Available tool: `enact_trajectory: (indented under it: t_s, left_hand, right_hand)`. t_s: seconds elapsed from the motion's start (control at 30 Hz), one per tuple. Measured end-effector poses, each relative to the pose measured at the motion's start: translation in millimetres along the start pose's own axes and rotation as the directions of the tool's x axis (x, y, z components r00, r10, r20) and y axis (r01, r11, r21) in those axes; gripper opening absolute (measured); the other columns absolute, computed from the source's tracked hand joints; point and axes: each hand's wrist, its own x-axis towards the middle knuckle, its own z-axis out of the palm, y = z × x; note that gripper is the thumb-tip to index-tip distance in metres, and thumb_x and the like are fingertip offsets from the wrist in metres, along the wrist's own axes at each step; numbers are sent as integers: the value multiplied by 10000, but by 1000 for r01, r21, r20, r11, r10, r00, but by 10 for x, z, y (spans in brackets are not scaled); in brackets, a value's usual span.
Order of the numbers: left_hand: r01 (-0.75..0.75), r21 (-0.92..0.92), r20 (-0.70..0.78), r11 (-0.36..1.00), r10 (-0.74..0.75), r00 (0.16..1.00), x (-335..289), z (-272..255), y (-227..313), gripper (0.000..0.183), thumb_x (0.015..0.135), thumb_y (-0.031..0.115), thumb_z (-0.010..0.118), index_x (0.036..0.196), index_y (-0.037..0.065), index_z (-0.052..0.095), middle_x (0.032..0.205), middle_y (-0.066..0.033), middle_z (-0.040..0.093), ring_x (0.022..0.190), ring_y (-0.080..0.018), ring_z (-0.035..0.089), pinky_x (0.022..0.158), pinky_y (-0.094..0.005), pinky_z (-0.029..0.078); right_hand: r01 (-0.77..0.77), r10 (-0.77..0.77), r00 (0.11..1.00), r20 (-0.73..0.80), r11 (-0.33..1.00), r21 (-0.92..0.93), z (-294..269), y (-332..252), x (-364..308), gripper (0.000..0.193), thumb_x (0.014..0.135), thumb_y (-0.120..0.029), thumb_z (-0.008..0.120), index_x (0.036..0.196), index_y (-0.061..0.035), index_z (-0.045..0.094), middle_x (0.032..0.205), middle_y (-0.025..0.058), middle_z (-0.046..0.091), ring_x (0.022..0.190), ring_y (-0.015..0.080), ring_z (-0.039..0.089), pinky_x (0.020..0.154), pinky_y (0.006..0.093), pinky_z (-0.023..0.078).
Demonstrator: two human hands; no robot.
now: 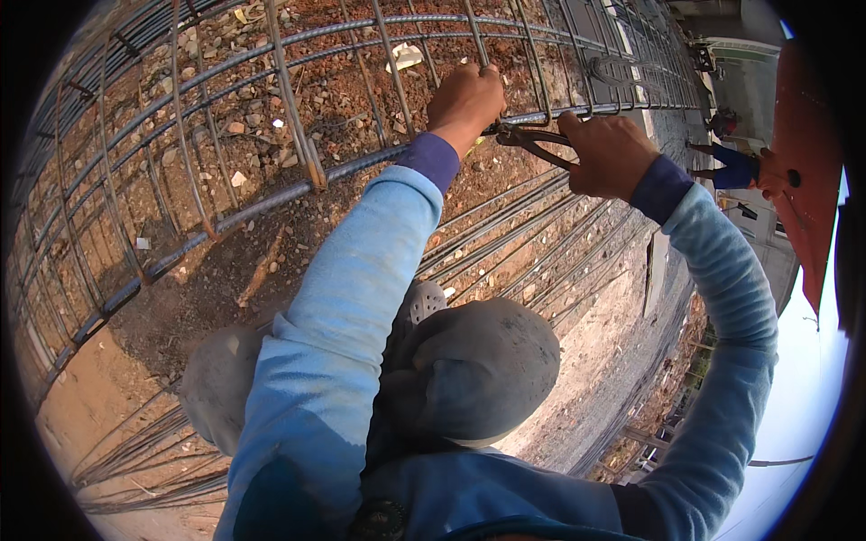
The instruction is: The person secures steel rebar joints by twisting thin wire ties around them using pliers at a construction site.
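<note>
A long cage of ribbed steel bars runs across the view, with thin stirrups set across it. My left hand (466, 101) is closed around a rebar stirrup (473, 34) at the cage's near side; whether a wire is also in its fingers is hidden. My right hand (613, 155) grips the handles of dark metal pincers (541, 144). The pincers' jaws meet the near long bar (361, 163), just right of my left hand. Any tie at the jaws is too small to make out.
Loose straight bars (505, 225) lie on the ground beyond my knee (487, 361), and more thin rods (153, 460) at lower left. Stones and rubble (253, 117) show through the cage. Another person (740, 169) is at far right, by a red sheet (798, 180).
</note>
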Motion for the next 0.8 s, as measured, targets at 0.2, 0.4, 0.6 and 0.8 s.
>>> enact_trajectory:
  t_s: [0.2,0.4,0.6,0.8]
  left_hand:
    - [-98,-34,-22,995,98,995,15,30,-81,468,963,394,338,826,49,622,724,-54,675,810,-242,608,800,-396,418]
    - [-35,-140,-21,989,33,999,42,83,-123,492,965,389,313,829,42,634,759,-88,672,815,-261,607,795,-417,422]
    - [-201,69,-35,977,204,978,106,56,-179,542,949,388,294,849,-19,637,848,-183,655,834,-354,607,824,-469,429]
    - [-30,-82,-8,996,30,1000,-112,-110,57,656,915,491,281,882,-45,658,940,-262,643,868,-411,614,835,-497,452]
  right_hand:
    - [66,-358,824,-440,831,-552,-205,3,-265,397,769,-76,619,1155,-51,530,903,66,566,838,213,565,753,355,448]
    - [243,-461,842,-280,788,-566,-519,234,69,340,798,-159,658,1134,-180,610,935,23,583,906,191,584,818,335,448]
    - [279,-406,885,-230,856,-436,-566,330,240,272,781,-178,685,1049,-195,647,877,60,621,802,268,650,734,412,526]
    - [-156,45,976,211,823,547,313,170,-312,204,871,-200,570,886,-1,616,626,120,605,573,254,626,598,411,513]
